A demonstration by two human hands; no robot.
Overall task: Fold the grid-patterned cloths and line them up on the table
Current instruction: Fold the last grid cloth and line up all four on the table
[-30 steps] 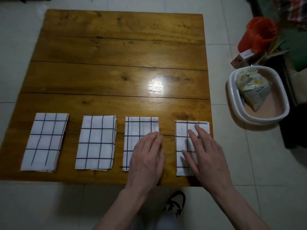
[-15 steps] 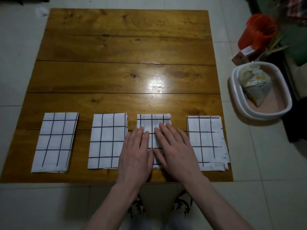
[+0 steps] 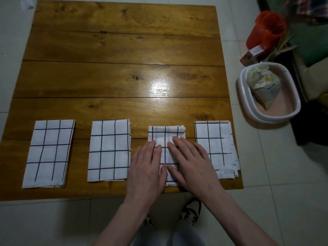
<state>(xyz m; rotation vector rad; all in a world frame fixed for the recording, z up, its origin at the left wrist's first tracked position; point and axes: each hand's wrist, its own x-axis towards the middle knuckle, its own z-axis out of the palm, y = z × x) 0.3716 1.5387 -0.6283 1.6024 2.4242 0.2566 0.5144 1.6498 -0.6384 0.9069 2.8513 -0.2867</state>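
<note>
Several folded white cloths with black grid lines lie in a row along the near edge of the wooden table (image 3: 124,50). The leftmost cloth (image 3: 48,153) and the second cloth (image 3: 109,150) lie untouched. On the third cloth (image 3: 166,133) both hands rest flat, side by side: my left hand (image 3: 148,167) covers its left half, my right hand (image 3: 192,164) its right half. Fingers are stretched out, gripping nothing. The fourth cloth (image 3: 215,148) lies at the table's right edge, its layers slightly fanned at the near corner.
A white tub (image 3: 245,102) holding a crumpled bag (image 3: 264,86) sits on the tiled floor right of the table. Behind it stand a red container (image 3: 266,29) and a small box (image 3: 251,55). My shoes (image 3: 192,210) show below the table's near edge.
My right hand left the fourth cloth and came onto the third cloth beside my left hand. Since then both hands have stayed flat on it.
</note>
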